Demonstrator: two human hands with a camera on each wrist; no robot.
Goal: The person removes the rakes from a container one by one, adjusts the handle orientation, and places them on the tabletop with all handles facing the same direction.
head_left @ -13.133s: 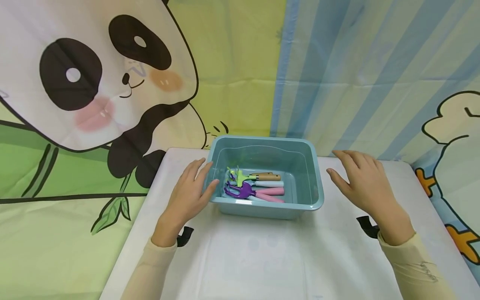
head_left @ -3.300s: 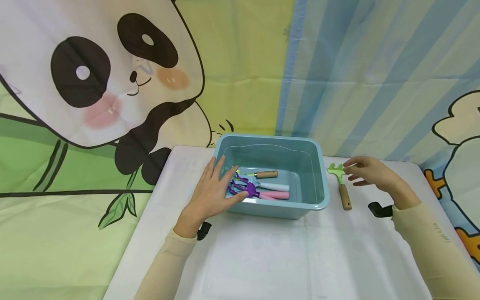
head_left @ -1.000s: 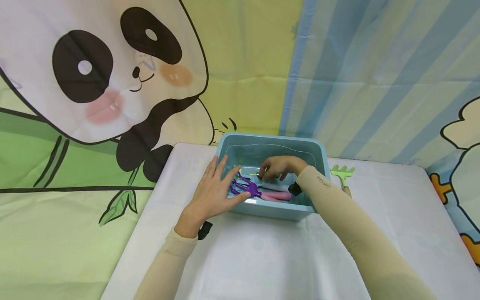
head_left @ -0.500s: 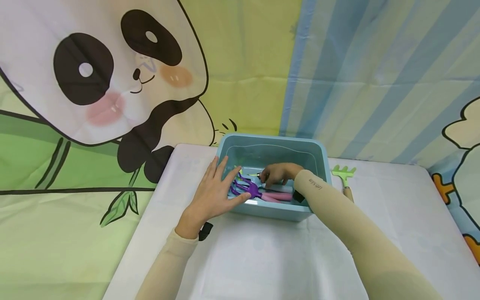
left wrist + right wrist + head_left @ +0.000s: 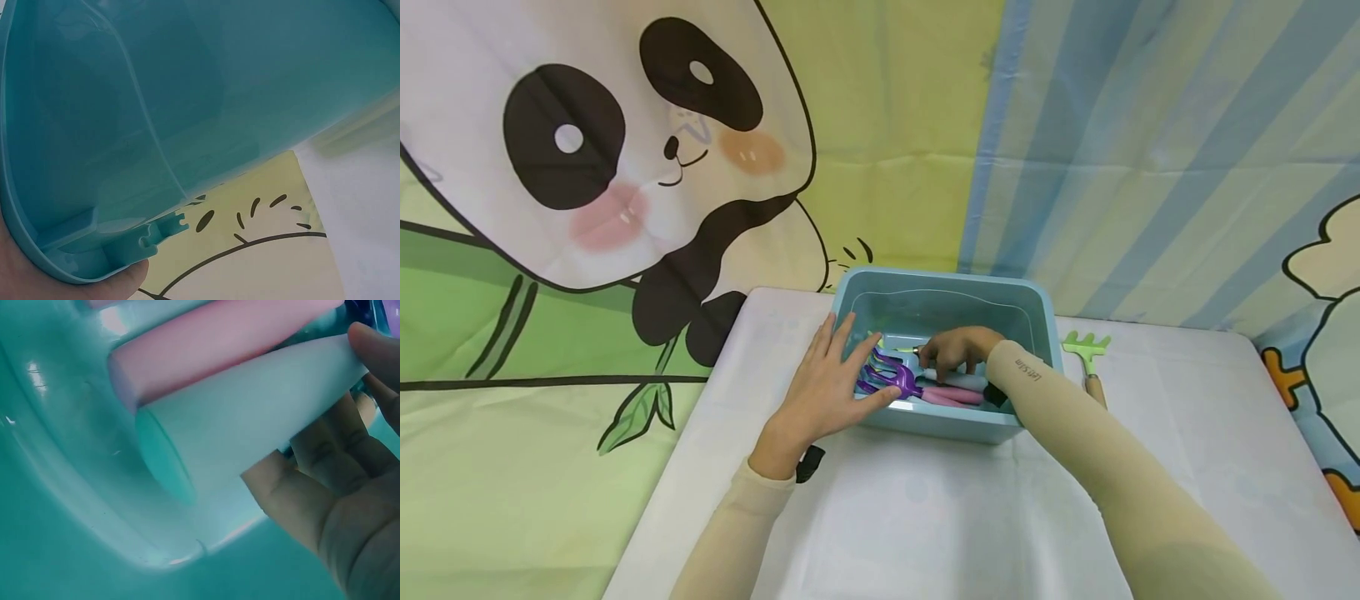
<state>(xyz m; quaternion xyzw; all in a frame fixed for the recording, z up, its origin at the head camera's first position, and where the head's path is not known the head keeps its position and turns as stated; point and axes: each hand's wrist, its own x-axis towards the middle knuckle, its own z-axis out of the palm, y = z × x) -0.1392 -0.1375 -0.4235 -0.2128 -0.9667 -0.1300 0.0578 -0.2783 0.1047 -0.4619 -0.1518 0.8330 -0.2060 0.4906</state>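
Note:
My right hand [image 5: 958, 346] reaches down into a pale teal plastic bin [image 5: 940, 427]. Thumb and fingers pinch the narrow end of a pale blue handle [image 5: 250, 412] in the right wrist view; the head of this garden tool is hidden. Alongside lie a purple hand rake [image 5: 895, 379] and pink handles [image 5: 955, 397]. A tool with a thin metal neck [image 5: 906, 349] shows just left of the fingers. My left hand [image 5: 823, 387] rests with spread fingers at the bin's left front corner; in the left wrist view, part of it touches the rim [image 5: 37, 265].
On the white-covered table [image 5: 917, 517], right of the bin, lies a green hand rake [image 5: 1086, 343] with a wooden handle, partly behind my right sleeve [image 5: 1097, 458]. A panda-printed curtain [image 5: 880, 125] hangs behind the table's far edge.
The green hand rake has gone from the bin to the table on the right. My right hand has come back into the bin and shifted onto the pale blue handle; the purple rake has tilted slightly.

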